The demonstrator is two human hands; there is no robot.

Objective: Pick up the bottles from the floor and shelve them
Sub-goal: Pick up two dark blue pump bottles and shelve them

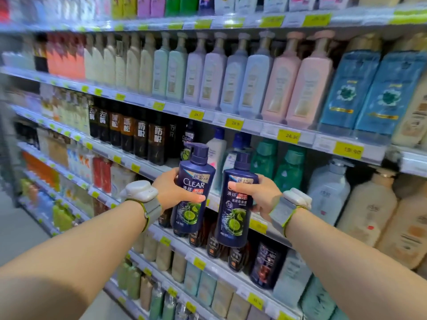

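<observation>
I hold two dark blue CLEAR pump bottles with lime pictures, both upright, in front of the shop shelves. My left hand (pixel 175 192) grips the left bottle (pixel 193 211) around its middle. My right hand (pixel 256 195) grips the right bottle (pixel 234 218) the same way. Both bottles hover just before the edge of the middle shelf (pixel 152 172), where another CLEAR bottle (pixel 188 139) stands at the back with a gap in front of it. Each wrist carries a white device on a grey band.
Shelves packed with shampoo bottles fill the view: pastel pump bottles (pixel 231 82) above, black bottles (pixel 141 137) to the left, green bottles (pixel 286 167) and white ones (pixel 328 190) to the right, dark bottles (pixel 265 262) below. Grey aisle floor (pixel 20 229) lies at the left.
</observation>
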